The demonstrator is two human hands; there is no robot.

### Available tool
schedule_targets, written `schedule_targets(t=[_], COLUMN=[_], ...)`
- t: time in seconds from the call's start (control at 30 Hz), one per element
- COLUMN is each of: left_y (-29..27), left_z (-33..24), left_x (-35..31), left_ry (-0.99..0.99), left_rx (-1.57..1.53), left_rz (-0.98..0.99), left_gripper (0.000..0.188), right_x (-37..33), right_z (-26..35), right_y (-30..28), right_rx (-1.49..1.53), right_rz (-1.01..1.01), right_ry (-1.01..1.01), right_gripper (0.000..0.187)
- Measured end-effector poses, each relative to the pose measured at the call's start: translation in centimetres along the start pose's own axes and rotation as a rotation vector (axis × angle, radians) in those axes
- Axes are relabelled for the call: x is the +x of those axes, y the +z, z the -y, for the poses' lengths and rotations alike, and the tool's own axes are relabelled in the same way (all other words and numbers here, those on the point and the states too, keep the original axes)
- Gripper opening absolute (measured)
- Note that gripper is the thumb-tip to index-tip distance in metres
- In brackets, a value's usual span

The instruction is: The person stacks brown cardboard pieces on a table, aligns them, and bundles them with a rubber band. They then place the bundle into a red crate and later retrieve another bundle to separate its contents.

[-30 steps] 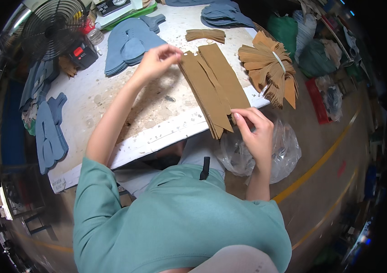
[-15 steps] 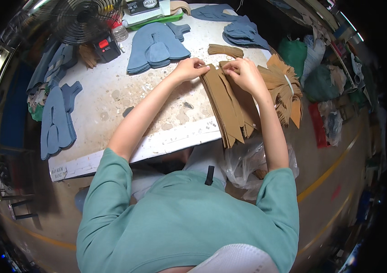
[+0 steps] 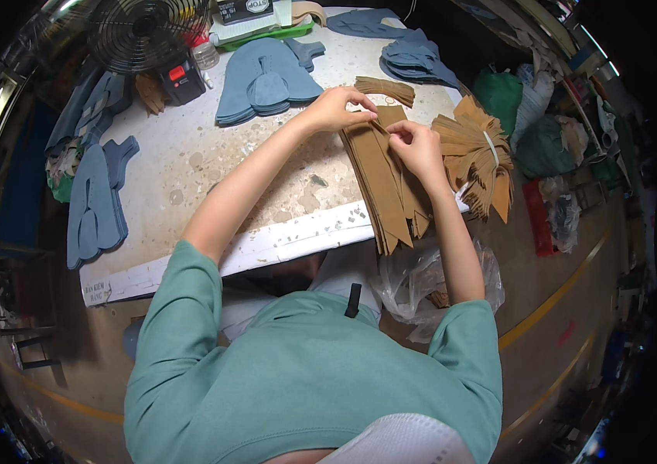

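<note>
Long brown leather-like strips [image 3: 375, 182] with slanted, pointed ends lie stacked at the table's near right edge, their points jutting past it. At the far end of the stack, my left hand [image 3: 341, 108] pinches the top of a brown strip between thumb and fingers. Just to the right, my right hand [image 3: 419, 148] has thumb and forefinger closed on the edge of the same strip, slightly nearer me. More brown strips fan out beneath my right wrist. A tied bundle of tan strips [image 3: 474, 147], bound with a pale band, sits right of that hand.
Blue-grey cut pieces lie in a stack [image 3: 255, 81] mid-table, another [image 3: 98, 201] at left and a pile [image 3: 417, 60] at far right. A short brown bundle [image 3: 385, 90] lies beyond my hands. A fan [image 3: 143, 31] stands far left; a clear plastic bag [image 3: 406, 290] hangs below the edge.
My left hand has shifted right, from the left pile to a strip near the right hand. My right hand has come slightly nearer me, and both hands are now close together.
</note>
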State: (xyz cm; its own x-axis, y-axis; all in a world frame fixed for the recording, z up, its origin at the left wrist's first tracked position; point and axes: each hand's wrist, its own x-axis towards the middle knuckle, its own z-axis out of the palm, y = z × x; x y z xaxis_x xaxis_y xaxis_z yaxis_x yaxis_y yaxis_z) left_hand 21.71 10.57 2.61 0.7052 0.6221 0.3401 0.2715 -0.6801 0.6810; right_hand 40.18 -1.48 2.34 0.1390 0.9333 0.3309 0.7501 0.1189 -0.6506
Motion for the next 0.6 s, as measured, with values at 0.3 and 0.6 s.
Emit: schedule_targets(t=[0.3,0.6], left_y=[-0.6,-1.2], left_z=[-1.2,-1.0], left_x=[1.9,2.4], left_ry=[-0.052,0.008], left_rx=[-0.017,-0.104], left_rz=[0.320,0.241], left_gripper=[0.024,0.026], right_x=[-0.5,-0.8], right_z=[-0.4,0.2], right_y=[-0.6,-1.2], right_rx=[0.313,0.510], right_rz=[0.132,0.071], right_ry=[0.207,0.138], right_gripper=[0.021,0.024])
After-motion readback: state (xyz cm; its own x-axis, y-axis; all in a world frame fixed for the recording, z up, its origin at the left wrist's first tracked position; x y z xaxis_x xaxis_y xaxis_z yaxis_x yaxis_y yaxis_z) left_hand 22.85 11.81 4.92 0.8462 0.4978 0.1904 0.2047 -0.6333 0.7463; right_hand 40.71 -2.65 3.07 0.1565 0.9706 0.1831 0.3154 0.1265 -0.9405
